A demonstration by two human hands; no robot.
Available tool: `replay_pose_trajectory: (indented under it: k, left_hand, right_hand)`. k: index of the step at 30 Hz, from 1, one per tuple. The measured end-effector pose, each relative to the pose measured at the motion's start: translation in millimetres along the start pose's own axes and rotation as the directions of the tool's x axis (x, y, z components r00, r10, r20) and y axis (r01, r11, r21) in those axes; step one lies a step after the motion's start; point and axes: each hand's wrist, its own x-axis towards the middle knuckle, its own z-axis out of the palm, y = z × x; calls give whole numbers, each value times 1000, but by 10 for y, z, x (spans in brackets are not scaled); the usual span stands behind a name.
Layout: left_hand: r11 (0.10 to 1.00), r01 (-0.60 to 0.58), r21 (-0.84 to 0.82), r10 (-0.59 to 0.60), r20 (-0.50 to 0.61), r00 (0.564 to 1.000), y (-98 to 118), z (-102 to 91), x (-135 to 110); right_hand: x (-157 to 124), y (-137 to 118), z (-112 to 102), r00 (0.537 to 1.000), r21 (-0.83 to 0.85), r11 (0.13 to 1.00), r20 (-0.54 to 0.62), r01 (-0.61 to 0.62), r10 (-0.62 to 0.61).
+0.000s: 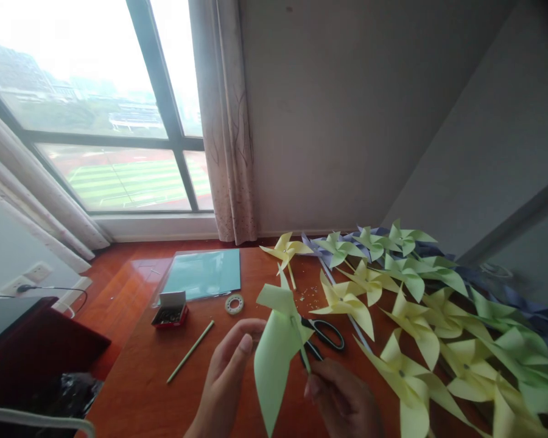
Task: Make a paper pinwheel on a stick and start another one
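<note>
A light green paper pinwheel (276,340) is held up over the table on a thin green stick (305,356). My right hand (340,395) is closed round the lower part of that stick. To the left of the pinwheel, my left hand (231,365) has its fingers curved and its thumb apart, with nothing visible in its grasp. Its fingertips reach the blade's edge and are partly hidden; whether they touch the paper I cannot tell. Black-handled scissors (329,334) lie behind the pinwheel, close to my right hand, their blades covered by the paper.
Several yellow pinwheels (408,380) and green pinwheels (411,274) crowd the right side of the table (137,377). At left lie a loose green stick (190,351), a small red box (170,316), a tape roll (234,304) and blue-green sheets (201,274).
</note>
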Motion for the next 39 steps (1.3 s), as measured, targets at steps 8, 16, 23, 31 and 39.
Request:
replay_pose_trajectory:
  k: [8, 16, 23, 31, 39]
  left_hand:
    - [970, -194, -146, 203, 44, 978, 18, -68, -17]
    - [998, -58, 27, 60, -72, 996, 69, -12, -159]
    - [998, 17, -60, -19, -44, 999, 177, 112, -131]
    - [991, 94, -94, -101, -72, 992, 165, 117, -135]
    - [997, 58, -58, -65, -143, 988, 137, 160, -158]
  right_hand:
    - [12, -51, -129, 985, -217, 964, 121, 151, -126]
    - [-36, -103, -157, 965, -270, 932, 168, 241, -200]
    - [-57, -132, -148, 957, -260, 929, 194, 262, -216]
    - [-85, -214, -161, 948, -242, 930, 230, 275, -221]
    - [-126, -253, -109, 975, -126, 989, 219, 71, -42]
